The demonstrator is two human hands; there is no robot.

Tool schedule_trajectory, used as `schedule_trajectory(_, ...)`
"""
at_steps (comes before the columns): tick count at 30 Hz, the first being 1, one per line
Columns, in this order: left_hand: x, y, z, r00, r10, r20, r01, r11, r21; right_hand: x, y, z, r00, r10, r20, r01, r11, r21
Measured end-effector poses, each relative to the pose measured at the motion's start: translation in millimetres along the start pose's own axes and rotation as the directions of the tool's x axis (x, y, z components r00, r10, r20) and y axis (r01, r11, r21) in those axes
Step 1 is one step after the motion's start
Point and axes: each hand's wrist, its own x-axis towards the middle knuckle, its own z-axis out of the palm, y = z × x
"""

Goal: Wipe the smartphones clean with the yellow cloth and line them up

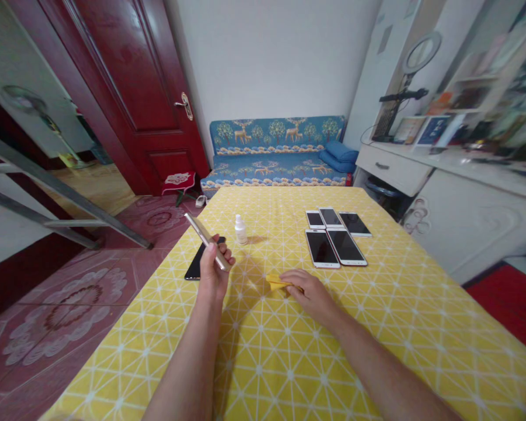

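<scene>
My left hand (214,269) is closed around a gold-edged smartphone (204,237), held tilted above the table with its edge toward me. Beneath and behind that hand lies a black phone (196,266), partly covered by it. My right hand (307,287) pinches a small yellow cloth (275,282) over the table, to the right of the left hand. A white plastic bottle (241,230) stands upright just beyond the two hands. At the right, several white-framed phones (322,248) lie face up with dark screens, grouped close together.
A yellow patterned cloth covers the table (263,362). Past its far edge is a blue sofa (272,161). White cabinets (464,199) with a ring light (423,52) stand right; a metal ladder (70,204), red stool (178,180) and red door (135,76) are left.
</scene>
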Motion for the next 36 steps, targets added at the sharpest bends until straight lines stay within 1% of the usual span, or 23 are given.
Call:
schedule_trajectory(1, -4.8, -1.5, 3.3, 0.991, -0.072, 0.116, 0.081, 0.994, -0.073, 0.0, 1.2, -0.8, 0.999, 0.026, -0.038, -0.025, 1.0, 0.008)
schedule_trajectory(2, -9.7, -3.8, 6.0, 0.967, -0.135, 0.215, 0.16, 0.981, -0.105, -0.2, 2.5, -1.3, 0.995, 0.06, -0.08, -0.058, 0.998, 0.016)
schedule_trajectory(4, -19.1, -11.5, 10.2, 0.892, -0.262, 0.368, 0.311, 0.947, -0.082, -1.1, 4.9, -1.8, 0.976, 0.147, -0.159, -0.142, 0.989, 0.043)
schedule_trajectory(6, -26.9, -22.2, 13.5, 0.799, -0.391, 0.458, 0.434, 0.901, 0.013, -1.8, 6.6, -2.6, 0.94, 0.246, -0.237, -0.223, 0.967, 0.119)
schedule_trajectory(7, -30.2, -27.8, 15.1, 0.75, -0.446, 0.488, 0.472, 0.878, 0.078, -1.9, 7.1, -3.5, 0.916, 0.297, -0.269, -0.258, 0.951, 0.173)
schedule_trajectory(8, -33.1, -33.1, 16.7, 0.705, -0.49, 0.513, 0.488, 0.86, 0.15, -1.8, 7.2, -4.8, 0.89, 0.345, -0.297, -0.284, 0.931, 0.23)
schedule_trajectory(10, -37.8, -41.3, 20.1, 0.646, -0.543, 0.536, 0.474, 0.836, 0.277, -1.3, 6.3, -9.0, 0.829, 0.425, -0.363, -0.315, 0.892, 0.323)
schedule_trajectory(11, -39.7, -44.1, 21.9, 0.638, -0.553, 0.536, 0.454, 0.832, 0.318, -1.1, 5.3, -11.7, 0.794, 0.452, -0.407, -0.324, 0.88, 0.346)
schedule_trajectory(13, -42.8, -47.5, 24.8, 0.652, -0.539, 0.534, 0.406, 0.842, 0.355, -1.7, 2.1, -17.3, 0.707, 0.468, -0.53, -0.317, 0.88, 0.353)
schedule_trajectory(15, -44.7, -49.1, 26.7, 0.662, -0.519, 0.541, 0.36, 0.853, 0.378, -4.2, -2.3, -21.5, 0.611, 0.423, -0.669, -0.284, 0.906, 0.313)
schedule_trajectory(16, -45.2, -49.7, 27.1, 0.659, -0.517, 0.547, 0.343, 0.853, 0.394, -6.2, -4.8, -22.7, 0.581, 0.382, -0.719, -0.261, 0.924, 0.279)
schedule_trajectory(17, -45.4, -50.1, 27.1, 0.654, -0.518, 0.55, 0.33, 0.851, 0.409, -8.4, -7.1, -23.0, 0.575, 0.333, -0.747, -0.237, 0.942, 0.237)
schedule_trajectory(18, -45.3, -50.2, 26.9, 0.652, -0.521, 0.551, 0.322, 0.848, 0.42, -10.7, -9.2, -22.7, 0.589, 0.282, -0.757, -0.216, 0.958, 0.189)
schedule_trajectory(20, -44.3, -49.2, 25.7, 0.644, -0.534, 0.547, 0.333, 0.84, 0.428, -14.1, -12.1, -20.4, 0.662, 0.2, -0.722, -0.178, 0.978, 0.107)
schedule_trajectory(21, -43.7, -48.0, 25.0, 0.629, -0.55, 0.549, 0.355, 0.832, 0.427, -14.9, -12.8, -19.0, 0.701, 0.175, -0.692, -0.162, 0.983, 0.085)
schedule_trajectory(22, -43.1, -46.3, 24.4, 0.603, -0.571, 0.557, 0.384, 0.82, 0.425, -15.1, -12.9, -17.8, 0.732, 0.16, -0.662, -0.147, 0.986, 0.076)
schedule_trajectory(23, -42.5, -44.2, 24.0, 0.57, -0.593, 0.569, 0.414, 0.805, 0.424, -14.6, -12.5, -16.8, 0.752, 0.156, -0.641, -0.137, 0.987, 0.079)
schedule_trajectory(26, -42.1, -37.8, 24.4, 0.464, -0.643, 0.61, 0.468, 0.762, 0.448, -11.5, -9.9, -16.4, 0.768, 0.188, -0.612, -0.13, 0.982, 0.139)
schedule_trajectory(29, -43.5, -35.1, 26.1, 0.387, -0.665, 0.639, 0.467, 0.739, 0.486, -8.4, -7.6, -17.9, 0.769, 0.263, -0.583, -0.145, 0.959, 0.243)
schedule_trajectory(30, -44.1, -35.1, 26.6, 0.373, -0.668, 0.644, 0.469, 0.734, 0.49, -7.6, -7.1, -18.2, 0.767, 0.292, -0.572, -0.153, 0.948, 0.28)
schedule_trajectory(33, -45.1, -36.0, 27.4, 0.358, -0.674, 0.647, 0.503, 0.723, 0.474, -5.2, -6.0, -17.7, 0.761, 0.378, -0.527, -0.176, 0.902, 0.393)
schedule_trajectory(35, -45.1, -36.4, 27.8, 0.352, -0.675, 0.648, 0.525, 0.716, 0.46, -3.7, -5.0, -16.7, 0.775, 0.422, -0.471, -0.182, 0.862, 0.473)
schedule_trajectory(36, -45.1, -36.6, 28.1, 0.358, -0.67, 0.65, 0.521, 0.722, 0.456, -3.2, -4.3, -16.4, 0.782, 0.438, -0.444, -0.184, 0.842, 0.507)
